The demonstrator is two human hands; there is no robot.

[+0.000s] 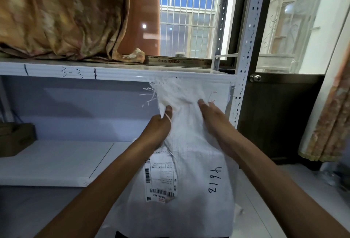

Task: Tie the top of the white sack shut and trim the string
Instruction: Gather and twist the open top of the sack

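A white woven sack (191,177) stands upright in front of me, with a shipping label and black handwritten numbers on its side. Its frayed top (176,92) is bunched together just below the shelf edge. My left hand (159,126) grips the gathered neck from the left, thumb up, and a thin white string (169,119) runs across its fingers and hangs down the sack. My right hand (212,113) presses on the neck from the right, fingers curled into the fabric. No cutting tool is in view.
A white metal rack stands behind the sack, its upper shelf (113,71) marked "3-3" and carrying a brown patterned cloth (56,22). A cardboard box (15,139) sits on the lower shelf at the left. A dark door (280,116) and a curtain (329,120) are on the right.
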